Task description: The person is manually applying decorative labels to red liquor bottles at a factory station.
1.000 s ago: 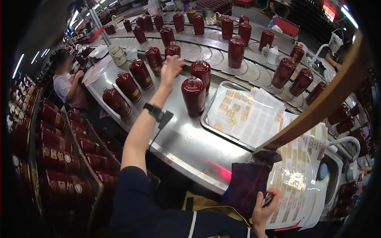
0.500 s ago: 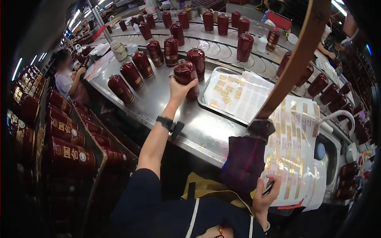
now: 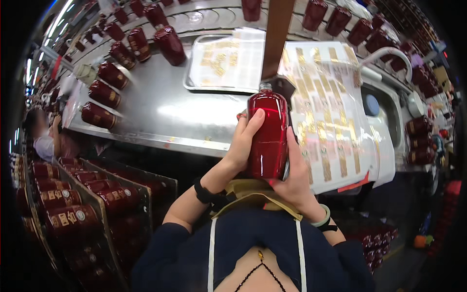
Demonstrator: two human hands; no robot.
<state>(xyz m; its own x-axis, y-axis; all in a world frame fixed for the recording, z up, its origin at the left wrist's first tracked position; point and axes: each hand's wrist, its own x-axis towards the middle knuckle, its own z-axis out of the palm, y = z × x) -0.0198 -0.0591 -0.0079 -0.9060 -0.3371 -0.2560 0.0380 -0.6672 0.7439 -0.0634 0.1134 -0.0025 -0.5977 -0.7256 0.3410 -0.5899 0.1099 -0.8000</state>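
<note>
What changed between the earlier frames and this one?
The left hand took a red bottle off the metal counter and drew it rightward and nearer; the right hand is now at its other side. The shallow tray and gold label sheets stayed put.

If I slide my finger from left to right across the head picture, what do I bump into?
Person in white → red bottles on the metal table → silver tray → bottle between left hand and right hand → gold-label sheets → white container.

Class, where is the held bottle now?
In the head view, the red bottle is right of centre, between left hand and right hand, left of the gold-patterned sheets.
</note>
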